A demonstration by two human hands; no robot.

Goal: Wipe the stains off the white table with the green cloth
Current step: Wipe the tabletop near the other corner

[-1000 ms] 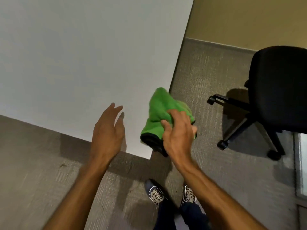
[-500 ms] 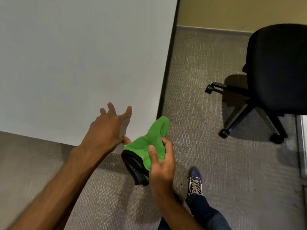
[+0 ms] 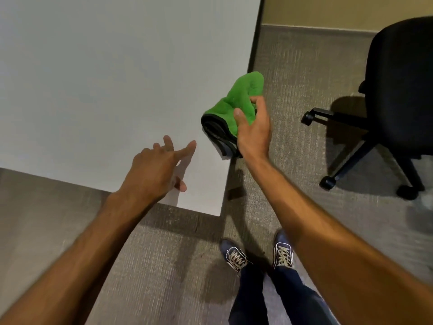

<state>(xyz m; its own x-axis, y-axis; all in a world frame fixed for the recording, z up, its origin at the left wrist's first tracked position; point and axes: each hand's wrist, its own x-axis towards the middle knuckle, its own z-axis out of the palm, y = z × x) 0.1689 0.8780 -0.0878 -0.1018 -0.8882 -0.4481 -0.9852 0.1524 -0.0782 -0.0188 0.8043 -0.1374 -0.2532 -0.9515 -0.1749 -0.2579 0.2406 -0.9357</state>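
Observation:
The white table (image 3: 98, 85) fills the upper left; its near right corner points toward my feet. No stain shows on the visible surface. My right hand (image 3: 254, 127) grips the bunched green cloth (image 3: 239, 102), which has a black edge, and holds it over the table's right edge near the corner. My left hand (image 3: 157, 170) hovers over the corner with its fingers spread and nothing in it, a little left of the cloth.
A black office chair (image 3: 398, 90) on castors stands on the grey carpet to the right. My two feet in blue sneakers (image 3: 235, 256) stand just off the table corner. A beige wall (image 3: 328, 12) runs along the back.
My right hand has lifted the cloth from below the corner up and right, over the table's right edge. My left hand stays spread over the corner.

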